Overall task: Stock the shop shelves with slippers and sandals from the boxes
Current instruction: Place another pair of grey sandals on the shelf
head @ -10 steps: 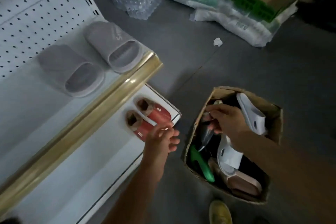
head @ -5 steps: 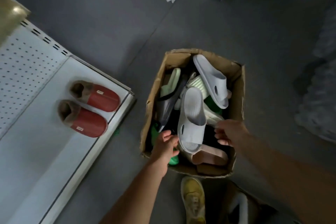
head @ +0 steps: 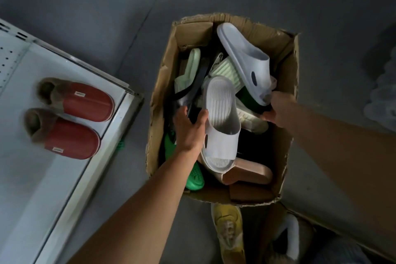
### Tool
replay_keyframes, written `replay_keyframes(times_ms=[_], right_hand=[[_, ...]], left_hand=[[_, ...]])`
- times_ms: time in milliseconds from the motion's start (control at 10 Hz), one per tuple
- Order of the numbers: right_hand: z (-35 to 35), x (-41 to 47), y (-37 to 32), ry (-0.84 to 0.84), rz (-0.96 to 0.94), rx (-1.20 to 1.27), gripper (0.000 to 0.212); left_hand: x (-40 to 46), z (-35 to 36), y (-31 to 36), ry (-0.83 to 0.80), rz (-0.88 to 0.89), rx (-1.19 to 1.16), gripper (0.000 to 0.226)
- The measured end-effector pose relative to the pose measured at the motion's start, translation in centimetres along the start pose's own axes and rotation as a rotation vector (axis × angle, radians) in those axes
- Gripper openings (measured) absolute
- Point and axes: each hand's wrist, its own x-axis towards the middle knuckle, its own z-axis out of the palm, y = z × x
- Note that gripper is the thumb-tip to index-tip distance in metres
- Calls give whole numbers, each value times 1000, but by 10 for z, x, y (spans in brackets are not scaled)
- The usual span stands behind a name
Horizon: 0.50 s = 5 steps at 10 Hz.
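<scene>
the cardboard box (head: 165, 83) sat on the grey floor (head: 107, 17) just right of the white shelf (head: 64, 178), crammed with mixed footwear. the task's thing at this moment looked to be the white slide (head: 221, 122) lying on top of the pile near the middle of the box, strap side up. its long axis ran roughly away from the person, heel end far, toe end near, tilted slightly to the right at the near end.

the left hand (head: 189, 128) was inside the box, touching the slide's left edge, thumb spread against the footbed rim and fingers reaching down into the dark gap beside it; whether those fingers had curled under the sole could not be told. the right hand (head: 276, 110) was at the box's right side, fingers curled out of sight round something near the toe of a 2nd white slide (head: 246, 58), which leaned against the far right wall; what exactly it pinched was hidden.

so the left hand was the nearer one to the central slide, lying straight alongside it, and a lift would likely go up and leftward toward the shelf, where 2 red slippers (head: 70, 118) already stood side by side near the corner. the matching slide sat just ahead of the right hand, which suggested a pair being gathered. a green clog (head: 194, 178) lay beneath the left forearm
</scene>
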Motion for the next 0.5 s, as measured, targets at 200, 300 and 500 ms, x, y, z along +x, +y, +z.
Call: replay_keyframes(times_ms=[200,300,500], right_hand=[[18,10,-10,78,199,337,31],[14,-3,-9,75,91,274,36],[-7,-40,-18,-47,-356,62,44]], left_hand=[[-32,0,24,-261,833,629,53],[-33,4,26,-258,747,597,54],[-15,-8,79,60,762,565,76]])
